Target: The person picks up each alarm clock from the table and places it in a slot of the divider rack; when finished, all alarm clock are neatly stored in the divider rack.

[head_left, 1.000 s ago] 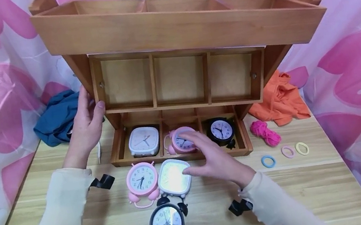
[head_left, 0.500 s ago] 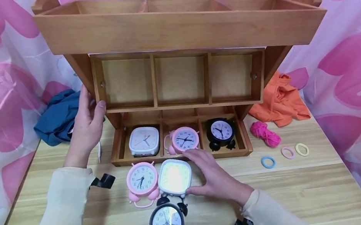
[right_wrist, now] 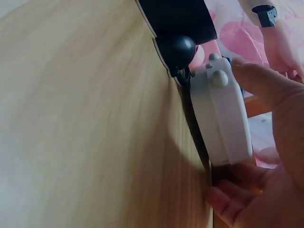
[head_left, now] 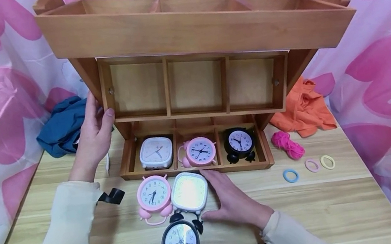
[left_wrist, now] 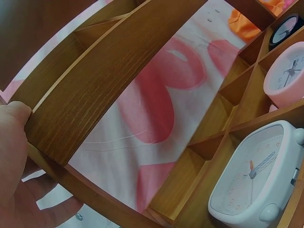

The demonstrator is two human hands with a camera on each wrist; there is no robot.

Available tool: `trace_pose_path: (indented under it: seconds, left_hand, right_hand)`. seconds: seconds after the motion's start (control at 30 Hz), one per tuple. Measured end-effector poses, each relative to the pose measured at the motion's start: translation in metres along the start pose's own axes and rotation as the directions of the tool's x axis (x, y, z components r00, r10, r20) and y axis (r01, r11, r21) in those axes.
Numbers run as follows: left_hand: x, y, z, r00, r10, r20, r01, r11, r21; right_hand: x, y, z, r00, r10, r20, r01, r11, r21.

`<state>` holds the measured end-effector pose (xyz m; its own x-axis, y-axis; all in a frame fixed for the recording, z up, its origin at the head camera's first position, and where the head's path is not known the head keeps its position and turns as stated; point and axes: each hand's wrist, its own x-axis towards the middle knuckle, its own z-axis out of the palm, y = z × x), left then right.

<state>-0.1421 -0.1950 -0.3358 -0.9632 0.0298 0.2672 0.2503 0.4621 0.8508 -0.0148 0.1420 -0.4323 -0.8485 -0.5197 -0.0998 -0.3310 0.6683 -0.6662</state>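
Gripping white clock [head_left: 189,191], right hand [head_left: 235,202], fingertips hidden

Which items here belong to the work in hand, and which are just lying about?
In hand:
- white square clock, gripped by right hand
- wooden shelf, left hand holding its side
- pink clock and black clock on the table
- three clocks in the bottom compartments

Lying about:
- blue cloth
- orange cloth
- pink yarn
- hair ties
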Motion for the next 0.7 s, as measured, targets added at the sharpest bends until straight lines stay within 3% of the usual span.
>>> trace_pose_path:
  seconds: [0.4, 0.7]
  left_hand:
    - [-0.001, 0.003, 0.000, 1.000, -0.005, -0.002, 0.005, 1.000, -0.001]
    - [-0.004, 0.011, 0.000, 1.000, -0.015, 0.003, 0.015, 1.000, 0.002]
  right_hand:
    - [0.015, -0.013, 0.013, 0.995, 0.076, 0.066, -0.071, 0.995, -0.064]
    - [0.018, -0.012, 0.018, 0.997, 0.083, 0.004, -0.082, 0.991, -0.109]
